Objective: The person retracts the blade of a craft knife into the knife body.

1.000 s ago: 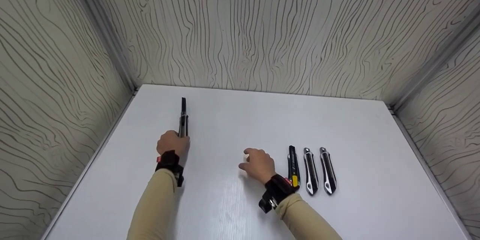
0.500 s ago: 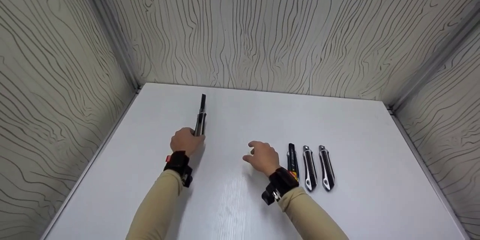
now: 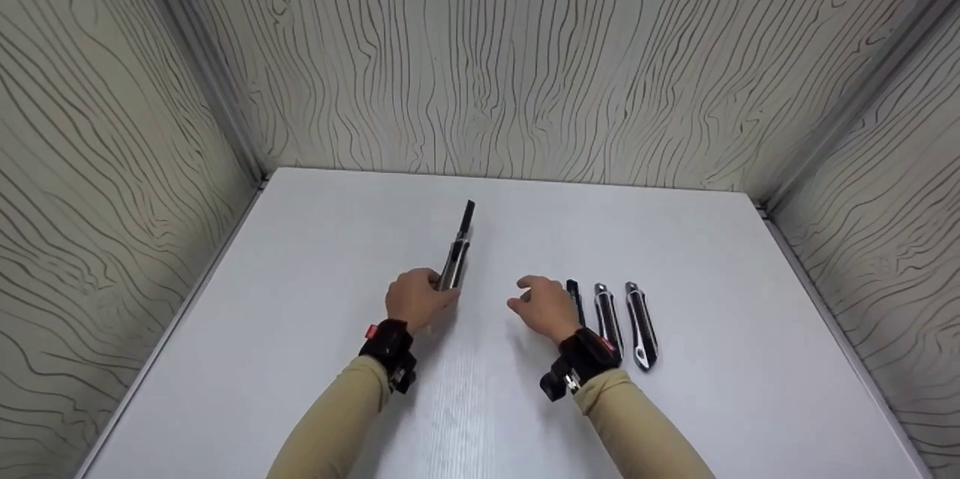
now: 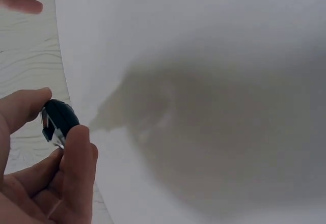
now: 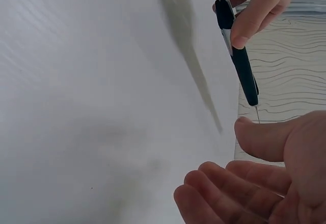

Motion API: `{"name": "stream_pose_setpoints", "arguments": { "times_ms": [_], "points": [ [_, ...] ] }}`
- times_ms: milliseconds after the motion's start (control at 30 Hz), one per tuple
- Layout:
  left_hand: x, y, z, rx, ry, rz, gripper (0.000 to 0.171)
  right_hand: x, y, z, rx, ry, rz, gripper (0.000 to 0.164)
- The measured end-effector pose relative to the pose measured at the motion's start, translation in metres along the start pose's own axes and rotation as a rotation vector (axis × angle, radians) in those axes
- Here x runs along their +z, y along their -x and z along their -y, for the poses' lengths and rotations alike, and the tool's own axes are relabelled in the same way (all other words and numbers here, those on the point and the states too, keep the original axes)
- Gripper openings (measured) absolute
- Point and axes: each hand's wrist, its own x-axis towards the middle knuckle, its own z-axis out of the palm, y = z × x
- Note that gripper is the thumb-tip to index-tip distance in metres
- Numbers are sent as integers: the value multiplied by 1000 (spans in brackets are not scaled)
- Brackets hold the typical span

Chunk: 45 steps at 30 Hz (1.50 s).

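Note:
My left hand [image 3: 418,300] grips the lower part of a utility knife [image 3: 454,263], held above the table with its dark blade out and pointing away. In the left wrist view, thumb and fingers pinch the butt of that knife [image 4: 61,118]. To its right, my right hand [image 3: 546,308] hovers over the table with nothing in it, fingers loosely bent and thumb apart. Beside and partly behind the right hand lies a black utility knife [image 3: 574,299], its lower part hidden. Two silver-and-black utility knives [image 3: 609,321] [image 3: 642,325] lie parallel to its right.
A white table [image 3: 337,232] spreads under both hands. Wood-grain panels [image 3: 480,74] stand behind it and at both sides, with grey metal posts [image 3: 202,67] at the corners.
My left hand has carried the utility knife rightward from the table's left part towards the middle, and its tip now leans right. My right hand has shifted slightly right, covering more of the black knife.

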Motion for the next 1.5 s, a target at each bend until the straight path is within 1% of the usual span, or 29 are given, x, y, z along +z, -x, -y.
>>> {"name": "stream_pose_setpoints", "arguments": {
  "times_ms": [100, 200, 300, 433, 533, 667, 767, 833, 967, 1100, 1200, 1267, 1333, 1433, 1500],
  "points": [
    [9, 7, -11, 16, 28, 42, 31, -3, -1, -4, 1, -3, -10, 39],
    [18, 14, -22, 39, 39, 70, 31, -5, -2, -7, 17, 2, -17, 40],
    [26, 20, -31, 81, 34, 81, 32, -8, -3, -9, 38, 13, -35, 39],
    [33, 29, -42, 134, 34, 90, 32, -11, -6, -11, 65, -18, -52, 40],
    [37, 35, -49, 161, 35, 102, 32, -12, -7, -12, 98, -107, -36, 42],
    [43, 43, -55, 186, 32, 123, 32, -12, -8, -14, 191, -306, 13, 39],
    [46, 47, -60, 185, 40, 133, 32, -12, -8, -14, 256, -426, 22, 35],
    [49, 50, -62, 179, 45, 135, 32, -11, -8, -15, 279, -461, 10, 32],
    [54, 55, -65, 172, 33, 124, 33, -9, -9, -17, 307, -500, -3, 27],
    [60, 60, -66, 158, 9, 103, 33, -6, -10, -20, 321, -517, -6, 23],
    [63, 63, -64, 149, 18, 92, 34, -4, -12, -21, 323, -526, 4, 23],
    [64, 64, -62, 147, 45, 99, 35, -3, -13, -22, 322, -530, 13, 23],
    [66, 67, -59, 148, 92, 118, 34, -2, -12, -23, 314, -527, 20, 24],
    [67, 69, -52, 122, 175, 168, 30, -1, -11, -25, 304, -529, 27, 24],
    [67, 70, -46, 102, 240, 215, 28, -1, -11, -26, 296, -556, 34, 24]
  ]
}}
